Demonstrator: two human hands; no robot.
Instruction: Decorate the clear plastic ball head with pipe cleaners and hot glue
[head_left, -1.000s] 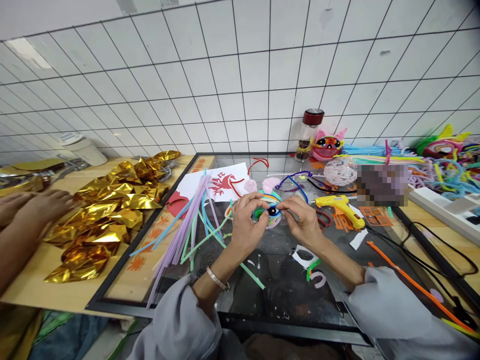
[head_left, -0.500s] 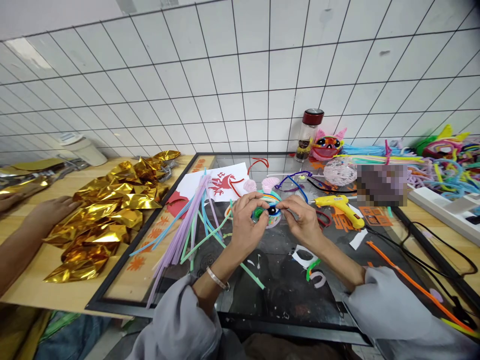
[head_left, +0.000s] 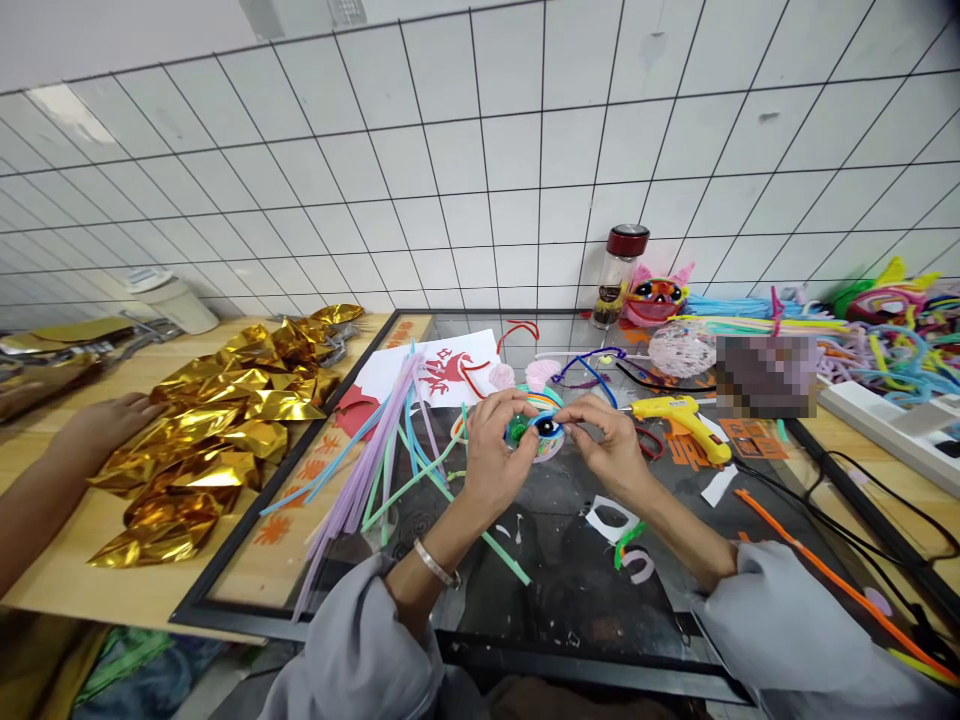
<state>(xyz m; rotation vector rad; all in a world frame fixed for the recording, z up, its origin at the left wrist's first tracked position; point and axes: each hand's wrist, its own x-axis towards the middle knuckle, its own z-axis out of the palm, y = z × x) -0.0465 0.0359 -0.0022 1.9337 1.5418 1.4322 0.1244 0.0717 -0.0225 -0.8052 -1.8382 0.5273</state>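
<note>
The left hand's point(head_left: 495, 452) fingers grip the blue-rimmed eye's point(head_left: 547, 427) near side; the right hand's point(head_left: 611, 445) pinch its outer edge, at the colourful face point(head_left: 550, 453) above the bench point(head_left: 559, 575). Light, even pressure should avoid bending the rim.

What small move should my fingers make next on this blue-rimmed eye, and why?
Perhaps a light press with the right hand on the blue-rimmed eye: its fingertips pinch one edge, and the left hand pinches the other.
</note>
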